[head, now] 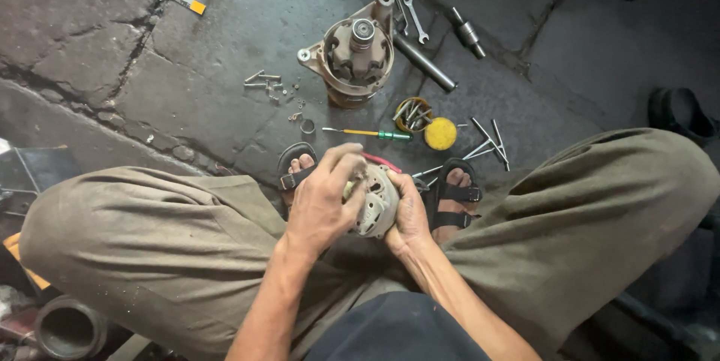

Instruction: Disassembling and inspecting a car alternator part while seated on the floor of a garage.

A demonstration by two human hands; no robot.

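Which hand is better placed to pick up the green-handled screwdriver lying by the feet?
Probably the left hand: it rests on top of the round metal housing, fingers free, nearer the screwdriver. The right hand cradles the housing from the side, supporting it.

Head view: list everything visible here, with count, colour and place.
round metal housing: one, pale grey, held between both hands
alternator body: one, grey-brown, upright on the floor ahead
screwdriver: one, yellow shaft with green handle, lying below the alternator body
small tin: one, yellow-rimmed, holding metal bits
yellow lid: one, beside the small tin
loose bolts: several, grey, left of the alternator body
long bolts: several, grey, right of the yellow lid
spanner: one, silver, top centre
sandals: two, black, on the feet
left hand: on the housing
right hand: cupping the housing
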